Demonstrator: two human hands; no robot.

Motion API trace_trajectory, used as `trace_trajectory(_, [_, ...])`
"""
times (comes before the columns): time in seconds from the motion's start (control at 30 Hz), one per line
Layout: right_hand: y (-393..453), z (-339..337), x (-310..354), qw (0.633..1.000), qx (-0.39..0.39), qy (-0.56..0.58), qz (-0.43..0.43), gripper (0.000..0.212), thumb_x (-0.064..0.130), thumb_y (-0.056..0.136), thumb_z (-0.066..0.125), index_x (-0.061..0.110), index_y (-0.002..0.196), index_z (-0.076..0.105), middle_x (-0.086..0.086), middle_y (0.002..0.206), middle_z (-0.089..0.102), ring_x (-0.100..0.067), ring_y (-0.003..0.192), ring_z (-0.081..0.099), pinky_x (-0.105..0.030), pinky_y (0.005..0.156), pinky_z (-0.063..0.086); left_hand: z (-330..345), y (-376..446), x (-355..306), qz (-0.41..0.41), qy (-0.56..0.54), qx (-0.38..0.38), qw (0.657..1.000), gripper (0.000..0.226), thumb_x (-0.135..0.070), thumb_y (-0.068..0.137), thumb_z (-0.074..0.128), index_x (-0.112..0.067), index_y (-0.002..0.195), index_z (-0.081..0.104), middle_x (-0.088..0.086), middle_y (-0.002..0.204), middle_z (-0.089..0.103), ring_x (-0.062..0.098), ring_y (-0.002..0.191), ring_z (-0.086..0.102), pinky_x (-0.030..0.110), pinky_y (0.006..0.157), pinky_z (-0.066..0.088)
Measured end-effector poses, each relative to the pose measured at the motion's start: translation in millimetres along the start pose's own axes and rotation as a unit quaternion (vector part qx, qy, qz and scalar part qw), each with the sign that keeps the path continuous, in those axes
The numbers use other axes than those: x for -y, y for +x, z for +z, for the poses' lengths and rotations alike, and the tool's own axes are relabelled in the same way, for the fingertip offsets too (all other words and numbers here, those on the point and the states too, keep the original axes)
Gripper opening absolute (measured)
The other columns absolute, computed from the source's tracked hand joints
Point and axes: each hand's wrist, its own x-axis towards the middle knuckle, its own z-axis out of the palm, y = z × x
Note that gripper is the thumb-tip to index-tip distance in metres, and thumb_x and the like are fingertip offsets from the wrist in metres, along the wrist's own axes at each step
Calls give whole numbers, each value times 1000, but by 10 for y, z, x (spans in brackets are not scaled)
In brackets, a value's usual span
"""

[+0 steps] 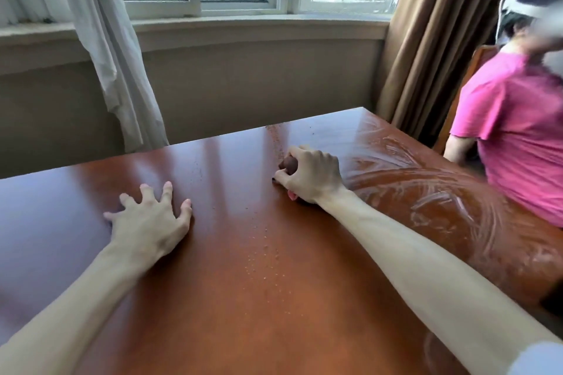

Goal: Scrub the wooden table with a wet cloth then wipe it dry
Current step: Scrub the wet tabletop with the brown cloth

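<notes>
Cloth (288,164) is balled in my right hand (310,175), scrubbing toward the dry left side, while my left hand (149,218) lies spread, steadying me on the bench (249,253).

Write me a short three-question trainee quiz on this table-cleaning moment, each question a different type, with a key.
1. True or false: the left hand holds the cloth.
2. Multiple choice: the smeared wet streaks on the wooden table lie
A. under the left hand
B. to the right of the right hand
C. along the near edge only
3. Short answer: what lies on the table surface between the two forearms?

Key
1. False. The left hand rests spread on the table; the right hand grips the bunched cloth.
2. B
3. Small water droplets.
</notes>
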Motion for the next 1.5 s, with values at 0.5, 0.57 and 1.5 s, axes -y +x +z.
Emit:
trace_trajectory(0.5, [-468,-145,168,999,-4,-8,-40,32,57,76,58,25,72,54,8,76,61,-22,70,60,-31,62,45,32,-7,22,12,-14,-8,1000,73,-66,97,14,-31,161,13,13,165,16,48,146,21,68,110,29])
trace_trajectory(0.57, [-115,-14,115,1000,-8,-5,-22,30,53,76,61,25,71,54,8,76,63,-24,72,61,-31,63,40,62,13,24,10,-9,-15,1000,74,-67,96,14,-32,161,12,11,165,16,46,146,22,66,109,33])
trace_trajectory(1.5, [-1503,-543,282,1000,-18,2,-20,39,63,73,54,24,75,54,6,74,56,-19,69,59,-29,57,42,-380,-260,-293,58,-36,-5,998,69,-64,100,14,-33,161,8,8,168,9,44,151,6,71,114,14])
